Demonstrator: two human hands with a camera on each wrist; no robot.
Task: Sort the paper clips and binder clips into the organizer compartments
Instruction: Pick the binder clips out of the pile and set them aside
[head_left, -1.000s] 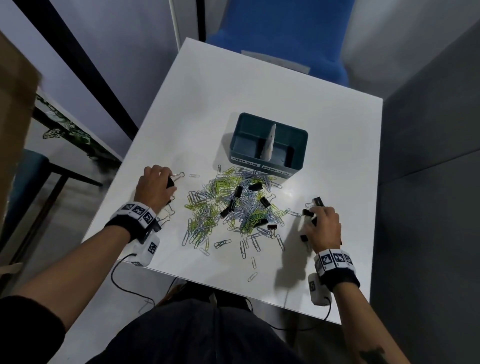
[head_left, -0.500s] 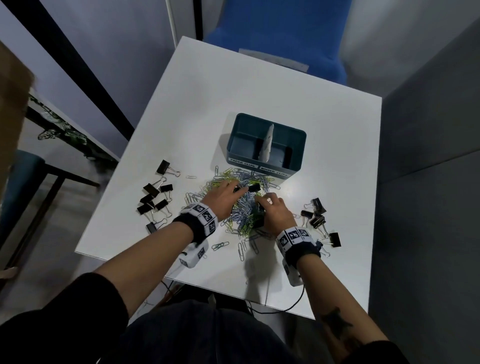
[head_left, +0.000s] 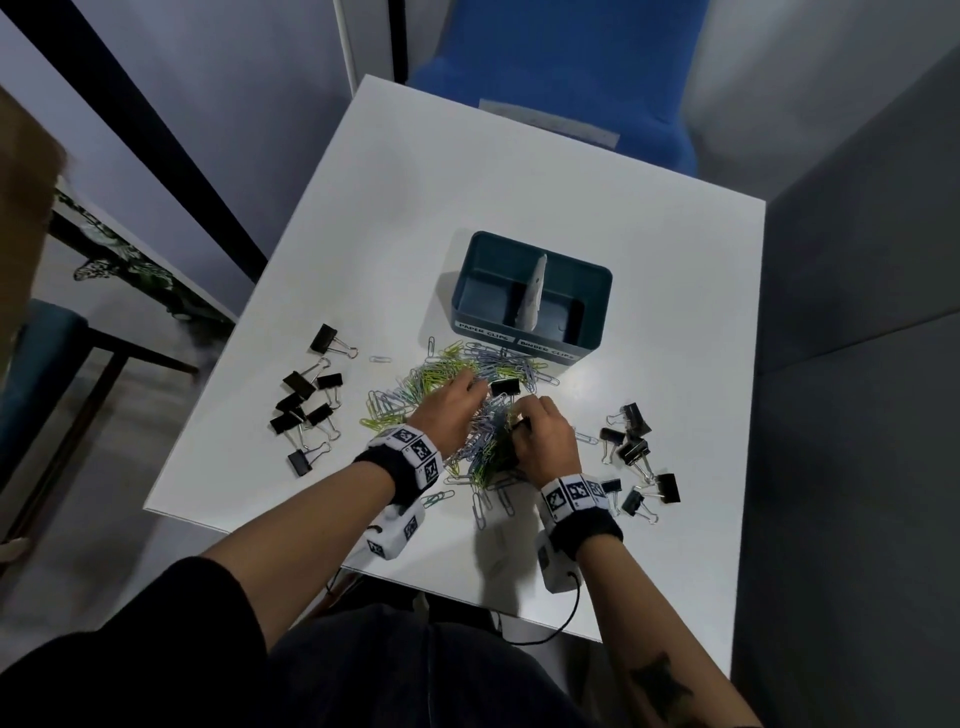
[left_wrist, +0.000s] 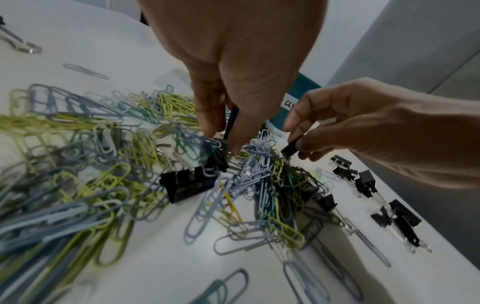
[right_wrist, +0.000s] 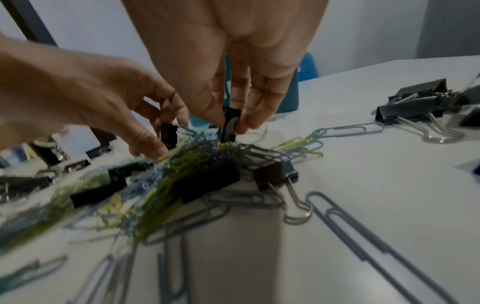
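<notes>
At the centre of the white counter (head_left: 519, 171), a tangled pile of paper clips (head_left: 431, 384) in blue-grey, yellow-green and teal lies just in front of the teal organizer (head_left: 530, 296), whose two compartments are split by a pale upright divider (head_left: 532, 293) and labelled "PAPER CLIPS" on the left, "BINDER CLIPS" on the right. Both hands work in the pile, close together. The left hand (head_left: 449, 410) pinches a black binder clip (left_wrist: 231, 121) between thumb and fingertips; the right hand (head_left: 545, 436) likewise pinches a second black clip (right_wrist: 230, 123) with curled fingers. Loose paper clips snag around both clips, and more binder clips lie half buried under the tangle. One binder clip (head_left: 505, 386) rests on top of the pile between the hands and the organizer. Seven black binder clips form a left group (head_left: 306, 400) well apart from the pile; about seven more form a right group (head_left: 634, 452), partly hidden by the right wrist. A single paper clip (head_left: 380, 359) lies alone beside the left group. Only the wrist views show the pinches and a large buried clip (left_wrist: 187, 183); only the head view shows both groups, the compartment interiors, and a blue chair (head_left: 561, 78) beyond the counter. Whether anything lies in the compartments cannot be told.
</notes>
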